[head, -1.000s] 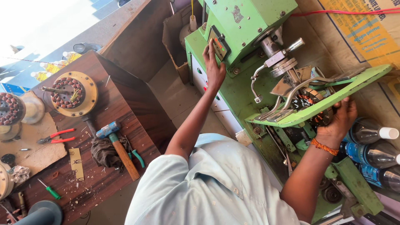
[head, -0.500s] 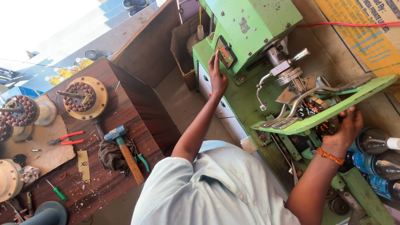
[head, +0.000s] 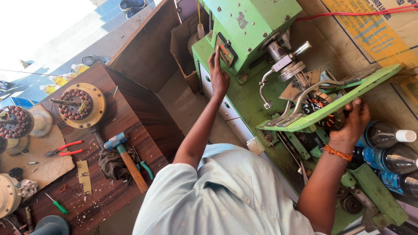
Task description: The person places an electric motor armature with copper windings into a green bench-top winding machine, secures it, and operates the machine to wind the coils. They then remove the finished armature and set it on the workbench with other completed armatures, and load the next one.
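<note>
Stator core [head: 324, 114] w/ copper coils sits centre-right, mounted on the green winding machine [head: 257, 17], behind the slanted green guard bar [head: 344, 100]. Right hand [head: 353, 124] cupped on it, fingers curled round its rim, gripping. Left hand [head: 217, 74] upper centre, fingers stretched flat, tips on small control panel [head: 226, 51], holding nothing. Looks like the set-up/start step: steadying core while keying the panel. Next move prob. calls for right fingers clear of the winding arm before any spin. Bottles [head: 387, 137] at right edge. Left: wooden bench [head: 126, 109] w/ hammer [head: 126, 159], red pliers [head: 65, 149], another wound core [head: 78, 104].
</note>
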`<move>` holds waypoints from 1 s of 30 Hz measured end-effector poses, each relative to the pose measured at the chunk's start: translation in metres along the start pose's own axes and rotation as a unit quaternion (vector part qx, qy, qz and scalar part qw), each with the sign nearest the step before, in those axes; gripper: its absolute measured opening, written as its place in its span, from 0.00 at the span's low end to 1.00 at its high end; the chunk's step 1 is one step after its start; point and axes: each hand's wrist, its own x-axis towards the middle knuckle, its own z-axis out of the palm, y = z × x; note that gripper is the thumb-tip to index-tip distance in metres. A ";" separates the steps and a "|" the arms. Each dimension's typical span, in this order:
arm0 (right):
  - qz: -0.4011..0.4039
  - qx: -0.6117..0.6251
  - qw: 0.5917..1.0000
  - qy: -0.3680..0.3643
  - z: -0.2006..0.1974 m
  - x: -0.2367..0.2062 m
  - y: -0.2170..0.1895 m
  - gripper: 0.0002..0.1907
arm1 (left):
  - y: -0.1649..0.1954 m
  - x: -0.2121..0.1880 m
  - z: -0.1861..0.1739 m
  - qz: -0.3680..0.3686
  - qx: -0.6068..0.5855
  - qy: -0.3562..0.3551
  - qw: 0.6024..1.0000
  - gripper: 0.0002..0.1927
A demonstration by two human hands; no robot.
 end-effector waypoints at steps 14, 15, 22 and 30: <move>-0.060 -0.100 0.992 -0.052 0.009 -0.001 -0.004 0.09 | -0.073 -0.124 -0.031 -0.505 -0.271 -0.040 0.818 0.39; -0.059 -0.087 0.993 -0.053 0.010 0.000 -0.005 0.09 | -0.071 -0.125 -0.029 -0.498 -0.290 -0.060 0.815 0.41; -0.032 0.009 0.997 -0.076 0.032 0.003 -0.012 0.08 | -0.047 -0.134 -0.024 -0.493 -0.440 -0.091 0.745 0.45; -0.031 -0.002 0.999 -0.037 0.043 0.002 -0.013 0.08 | -0.050 -0.113 -0.039 -0.389 -0.388 0.006 0.836 0.44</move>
